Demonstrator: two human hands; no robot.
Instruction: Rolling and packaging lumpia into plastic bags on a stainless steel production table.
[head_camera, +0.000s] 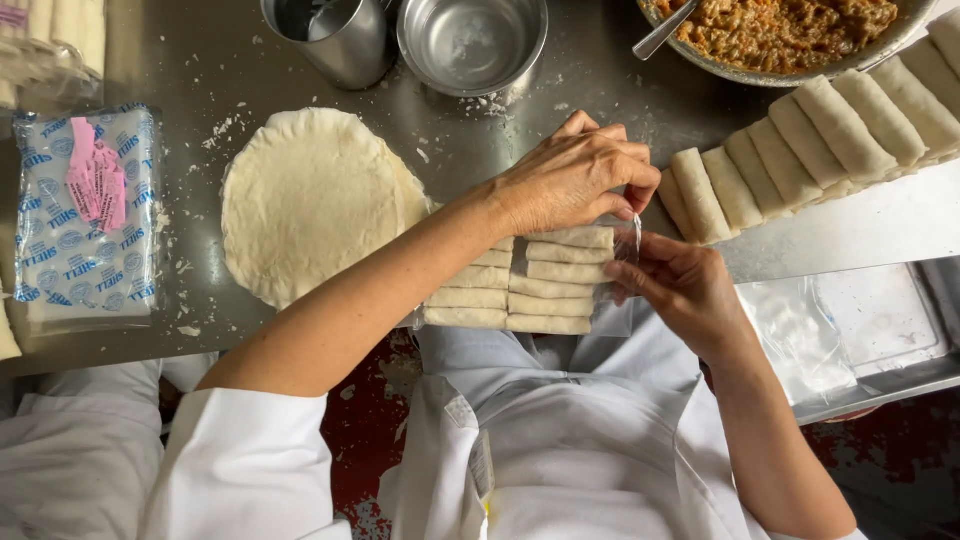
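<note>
Head view: the left hand (575, 175) lies arched over the top of a clear bag (612, 318) packed with 2 columns of pale rolls (520, 285), its fingertips curled down and pinching the bag's open edge at about 3 o'clock of the stack. The right hand (685, 290) sits just at 4 o'clock of the left, thumb and fingers closed on the same thin plastic edge, so both hands grip the bag mouth between them. The bag rests at the near table edge, over the person's white apron (560, 450).

At 9 o'clock of the bag lies a round wrapper stack (310, 200), dusted with flour. Further at 9 o'clock is a sealed packet (88, 215), blue-printed with a pink label. At 12 o'clock stand a steel cup (335, 35) and a steel bowl (472, 40). At 1 o'clock a pan of filling (790, 30) holds a spoon (665, 30). At 2 o'clock a row of loose rolls (820, 135) slants across the steel table (860, 230). At 3 o'clock spare bags (800, 335) lie in a tray (900, 375).
</note>
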